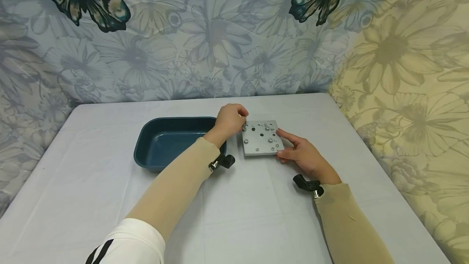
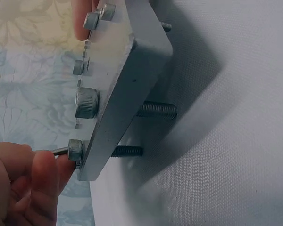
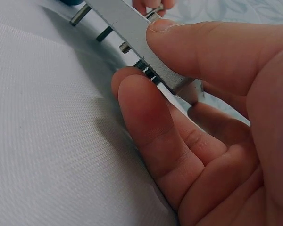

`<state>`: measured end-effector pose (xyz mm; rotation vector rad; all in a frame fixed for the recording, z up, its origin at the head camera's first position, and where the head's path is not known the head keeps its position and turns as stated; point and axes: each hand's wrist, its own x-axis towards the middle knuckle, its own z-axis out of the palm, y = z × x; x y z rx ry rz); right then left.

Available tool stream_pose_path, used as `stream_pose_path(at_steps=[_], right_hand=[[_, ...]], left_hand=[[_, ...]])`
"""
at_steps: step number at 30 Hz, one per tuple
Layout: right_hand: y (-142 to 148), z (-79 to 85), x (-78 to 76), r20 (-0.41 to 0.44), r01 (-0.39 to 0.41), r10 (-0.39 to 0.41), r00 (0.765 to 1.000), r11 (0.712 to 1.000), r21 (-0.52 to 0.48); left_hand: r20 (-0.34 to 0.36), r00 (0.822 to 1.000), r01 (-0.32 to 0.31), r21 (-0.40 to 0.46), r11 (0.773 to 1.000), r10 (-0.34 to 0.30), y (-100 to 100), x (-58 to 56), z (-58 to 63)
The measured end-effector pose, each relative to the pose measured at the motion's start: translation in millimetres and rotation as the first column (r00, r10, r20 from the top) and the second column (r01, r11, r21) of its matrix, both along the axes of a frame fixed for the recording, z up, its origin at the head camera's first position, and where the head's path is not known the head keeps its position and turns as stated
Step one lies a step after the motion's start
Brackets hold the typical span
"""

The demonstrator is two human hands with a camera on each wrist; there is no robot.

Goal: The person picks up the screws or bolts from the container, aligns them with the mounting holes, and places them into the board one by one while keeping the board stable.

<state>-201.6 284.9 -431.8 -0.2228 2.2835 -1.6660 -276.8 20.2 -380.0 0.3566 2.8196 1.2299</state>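
A silver metal plate (image 1: pixel 261 144) with several socket head screws in it is held above the white cloth; threaded screw ends stick out below it. My left hand (image 1: pixel 230 119), at the plate's far left corner, pinches a hex key (image 2: pixel 60 151), of which only a thin short length shows. Its tip meets the head of a corner screw (image 2: pixel 75 150). On the plate's right edge, my right hand (image 1: pixel 302 154) grips with the thumb (image 3: pixel 193 52) on one side and fingers (image 3: pixel 146 113) beneath. The fingers hide part of the plate's edge.
A dark teal rectangular tray (image 1: pixel 146 141) stands on the white-covered table (image 1: pixel 234 223), left of the plate and partly behind my left forearm. Black camera mounts (image 1: pixel 228 161) sit at both wrists. A flower and butterfly patterned cloth (image 1: pixel 220 31) hangs behind the table.
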Motion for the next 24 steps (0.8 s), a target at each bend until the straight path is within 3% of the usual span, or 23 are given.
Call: stream_pose_path(at_steps=[10,19,21,23,24], right_hand=[[-0.5,0.5,0.1,0.004,0.000,0.000,1.000,1.000,-0.026],[-0.6,0.3,0.4,0.011,0.000,0.000,1.000,1.000,-0.025],[-0.4,0.6,0.4,0.012,-0.001,0.001,1.000,1.000,-0.024],[0.5,0.8,0.5,0.013,-0.002,0.003,1.000,1.000,-0.016],[1.3,1.2,0.8,0.013,-0.002,0.002,1.000,1.000,-0.012]], left_hand=[[-0.011,1.000,0.026,-0.109,0.994,-0.027,3.4,2.0,1.0],[-0.017,1.000,0.018,-0.112,0.994,-0.020,2.6,5.6,3.9],[-0.012,1.000,0.005,-0.067,0.998,-0.006,1.7,5.7,3.5],[0.036,0.999,-0.020,0.086,0.996,0.017,-0.9,6.2,4.6],[0.072,0.997,-0.040,0.196,0.980,0.027,-3.4,7.1,6.4]])
